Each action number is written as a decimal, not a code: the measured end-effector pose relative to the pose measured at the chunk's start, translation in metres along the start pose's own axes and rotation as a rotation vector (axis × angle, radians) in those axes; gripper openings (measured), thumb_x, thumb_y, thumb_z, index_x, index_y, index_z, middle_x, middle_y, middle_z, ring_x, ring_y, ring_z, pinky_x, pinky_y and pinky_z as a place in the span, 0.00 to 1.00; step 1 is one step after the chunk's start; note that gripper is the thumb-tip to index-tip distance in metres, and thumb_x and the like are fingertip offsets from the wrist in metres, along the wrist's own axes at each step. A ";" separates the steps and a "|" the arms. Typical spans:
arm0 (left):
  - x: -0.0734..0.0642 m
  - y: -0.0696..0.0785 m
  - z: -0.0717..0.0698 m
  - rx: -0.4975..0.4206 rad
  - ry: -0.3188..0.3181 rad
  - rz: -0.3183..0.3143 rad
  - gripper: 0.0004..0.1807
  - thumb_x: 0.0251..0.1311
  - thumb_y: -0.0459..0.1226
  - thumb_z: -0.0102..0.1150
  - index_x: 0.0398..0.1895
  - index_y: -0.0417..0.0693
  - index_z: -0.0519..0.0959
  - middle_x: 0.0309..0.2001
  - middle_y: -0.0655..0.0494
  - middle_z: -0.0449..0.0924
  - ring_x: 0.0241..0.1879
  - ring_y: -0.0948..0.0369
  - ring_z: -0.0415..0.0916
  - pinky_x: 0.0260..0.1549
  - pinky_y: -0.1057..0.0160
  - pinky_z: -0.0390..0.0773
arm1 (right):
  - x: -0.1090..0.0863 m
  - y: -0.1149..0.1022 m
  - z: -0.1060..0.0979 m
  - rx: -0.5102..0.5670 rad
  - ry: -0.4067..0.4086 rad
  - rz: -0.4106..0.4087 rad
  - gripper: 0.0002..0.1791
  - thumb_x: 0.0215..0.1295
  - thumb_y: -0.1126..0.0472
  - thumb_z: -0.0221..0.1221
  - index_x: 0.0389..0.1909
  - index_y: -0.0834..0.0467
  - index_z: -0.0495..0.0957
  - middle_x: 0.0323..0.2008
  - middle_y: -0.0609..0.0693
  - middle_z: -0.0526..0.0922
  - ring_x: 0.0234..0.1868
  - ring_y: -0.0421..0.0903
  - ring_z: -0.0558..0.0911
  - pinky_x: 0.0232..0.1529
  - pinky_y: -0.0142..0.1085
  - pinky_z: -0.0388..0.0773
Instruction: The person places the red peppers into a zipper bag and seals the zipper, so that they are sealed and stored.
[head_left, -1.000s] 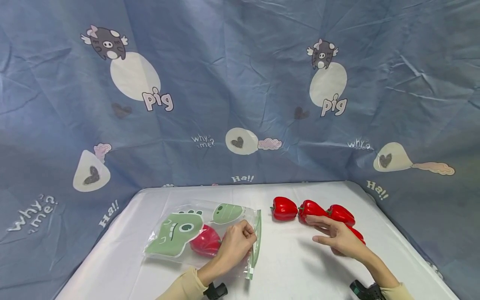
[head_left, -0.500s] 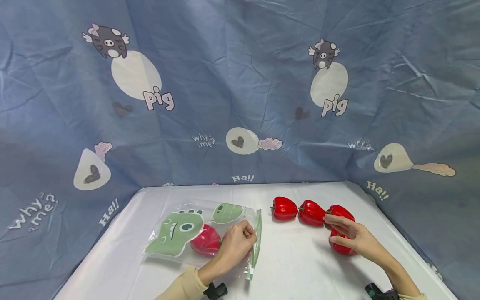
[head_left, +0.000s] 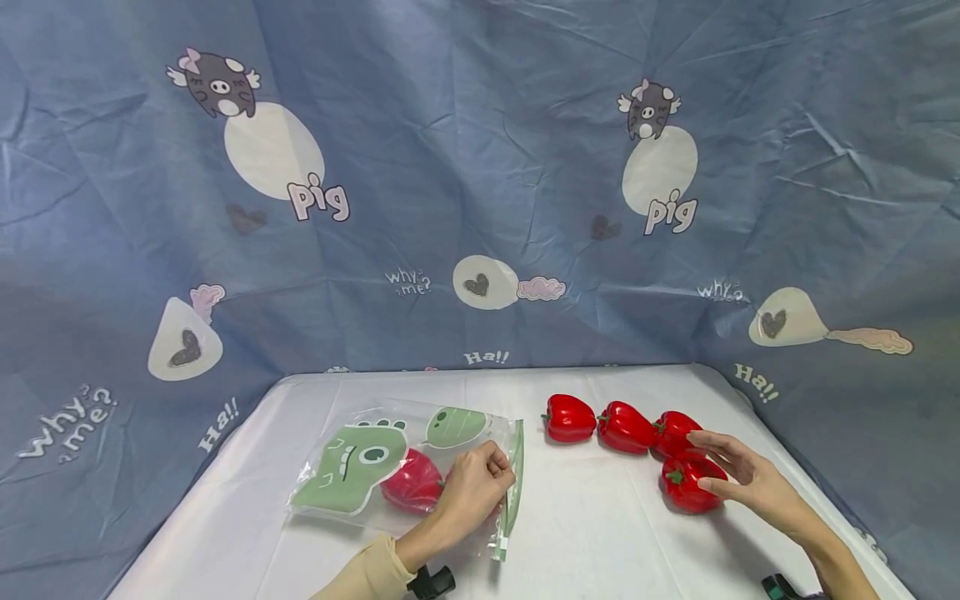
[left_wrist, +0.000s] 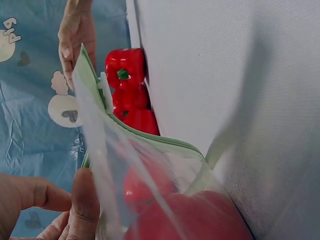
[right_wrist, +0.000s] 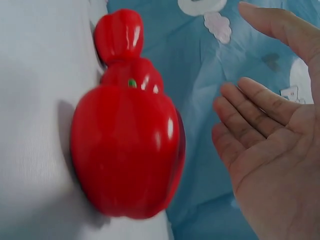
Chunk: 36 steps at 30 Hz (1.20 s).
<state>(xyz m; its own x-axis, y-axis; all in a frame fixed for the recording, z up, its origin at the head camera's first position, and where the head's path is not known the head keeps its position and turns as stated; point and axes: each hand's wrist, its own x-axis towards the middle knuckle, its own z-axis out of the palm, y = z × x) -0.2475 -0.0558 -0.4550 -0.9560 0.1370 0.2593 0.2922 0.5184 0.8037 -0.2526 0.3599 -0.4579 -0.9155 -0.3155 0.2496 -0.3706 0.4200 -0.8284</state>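
A clear zip bag [head_left: 337, 479] with green monster prints lies on the left of the table, one red bell pepper [head_left: 411, 482] inside. My left hand [head_left: 471, 485] pinches the bag near its green zip edge; in the left wrist view the bag's mouth [left_wrist: 155, 139] stands raised beside the thumb [left_wrist: 84, 205]. On the right, my right hand [head_left: 761, 490] hovers by the nearest loose bell pepper [head_left: 688, 493], fingers spread and palm facing it. In the right wrist view that pepper [right_wrist: 125, 155] is apart from the hand [right_wrist: 275, 145], which holds nothing.
Behind the nearest pepper, three more red bell peppers, left [head_left: 570, 418], middle [head_left: 626, 427] and right [head_left: 675, 429], form a row. The white table [head_left: 585, 533] ends at a blue printed curtain [head_left: 480, 192] at the back and sides.
My right hand has moved right, away from the middle of the row, to the right side of the nearest pepper, uncovering it. The left hand and bag have stayed in place.
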 end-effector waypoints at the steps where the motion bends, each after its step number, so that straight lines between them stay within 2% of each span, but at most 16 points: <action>1: 0.000 0.000 0.000 -0.001 0.000 0.001 0.01 0.50 0.32 0.56 0.25 0.46 0.75 0.18 0.61 0.75 0.09 0.71 0.70 0.09 0.71 0.70 | -0.001 0.003 -0.002 0.014 -0.003 -0.008 0.33 0.61 0.66 0.61 0.67 0.61 0.62 0.62 0.47 0.73 0.60 0.22 0.69 0.55 0.18 0.70; 3: 0.000 -0.001 0.000 -0.002 0.000 0.002 0.02 0.50 0.31 0.56 0.25 0.47 0.75 0.18 0.61 0.75 0.09 0.71 0.70 0.09 0.72 0.70 | -0.003 0.008 -0.005 0.042 -0.015 -0.023 0.33 0.62 0.68 0.60 0.67 0.63 0.61 0.62 0.46 0.73 0.61 0.22 0.69 0.56 0.17 0.68; 8: -0.001 -0.001 0.001 -0.005 0.007 0.003 0.03 0.50 0.31 0.56 0.25 0.47 0.75 0.19 0.61 0.74 0.09 0.71 0.70 0.08 0.71 0.71 | -0.003 0.021 -0.011 0.077 -0.037 -0.045 0.32 0.62 0.70 0.59 0.67 0.66 0.60 0.61 0.49 0.73 0.63 0.21 0.67 0.58 0.14 0.63; 15: 0.000 -0.001 0.001 0.001 0.007 0.007 0.02 0.50 0.31 0.56 0.25 0.47 0.75 0.19 0.61 0.74 0.09 0.71 0.70 0.08 0.72 0.70 | -0.005 0.035 -0.016 0.096 -0.040 0.021 0.31 0.63 0.69 0.58 0.66 0.68 0.60 0.62 0.50 0.73 0.61 0.19 0.66 0.56 0.14 0.64; 17: 0.000 -0.001 0.001 0.002 0.006 0.006 0.02 0.50 0.31 0.56 0.26 0.47 0.75 0.19 0.61 0.74 0.09 0.71 0.70 0.08 0.71 0.71 | -0.005 0.037 -0.016 0.114 -0.047 0.028 0.31 0.63 0.69 0.57 0.67 0.69 0.59 0.62 0.48 0.73 0.61 0.19 0.66 0.56 0.14 0.65; 21: 0.000 -0.001 0.000 -0.010 0.005 0.008 0.03 0.49 0.31 0.55 0.26 0.47 0.75 0.19 0.61 0.75 0.09 0.71 0.70 0.08 0.71 0.71 | -0.006 0.042 -0.015 0.141 -0.058 0.039 0.32 0.64 0.69 0.56 0.66 0.72 0.57 0.60 0.37 0.73 0.60 0.18 0.66 0.55 0.15 0.66; 27: 0.000 0.000 0.001 -0.010 0.011 0.010 0.03 0.49 0.30 0.56 0.25 0.47 0.75 0.18 0.60 0.74 0.09 0.71 0.70 0.09 0.71 0.71 | -0.006 0.048 -0.012 0.109 -0.044 0.153 0.35 0.62 0.65 0.60 0.67 0.70 0.57 0.57 0.29 0.72 0.56 0.17 0.68 0.51 0.18 0.71; 32: 0.000 0.000 0.001 -0.001 0.011 0.008 0.03 0.49 0.30 0.56 0.25 0.46 0.75 0.19 0.60 0.74 0.10 0.70 0.70 0.09 0.70 0.71 | -0.006 0.052 -0.013 0.100 -0.060 0.222 0.38 0.61 0.63 0.61 0.68 0.69 0.55 0.55 0.25 0.70 0.54 0.15 0.67 0.50 0.18 0.71; 34: 0.000 0.000 0.001 -0.004 0.007 0.002 0.03 0.49 0.30 0.56 0.25 0.46 0.75 0.19 0.60 0.74 0.10 0.70 0.70 0.09 0.71 0.72 | -0.006 0.054 -0.014 0.102 -0.078 0.257 0.39 0.61 0.62 0.61 0.69 0.68 0.54 0.54 0.24 0.69 0.53 0.14 0.66 0.50 0.20 0.72; 36: 0.000 0.000 0.001 -0.006 0.006 -0.004 0.03 0.49 0.30 0.56 0.25 0.47 0.75 0.19 0.60 0.75 0.10 0.70 0.71 0.09 0.71 0.71 | -0.005 0.056 -0.014 0.096 -0.099 0.296 0.40 0.61 0.61 0.61 0.70 0.67 0.53 0.56 0.28 0.68 0.51 0.15 0.67 0.49 0.22 0.73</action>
<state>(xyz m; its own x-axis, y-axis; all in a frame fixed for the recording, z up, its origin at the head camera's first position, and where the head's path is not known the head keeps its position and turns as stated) -0.2477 -0.0552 -0.4553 -0.9571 0.1301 0.2589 0.2884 0.5139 0.8079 -0.2711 0.3970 -0.4982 -0.9600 -0.2747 -0.0550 -0.0699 0.4249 -0.9025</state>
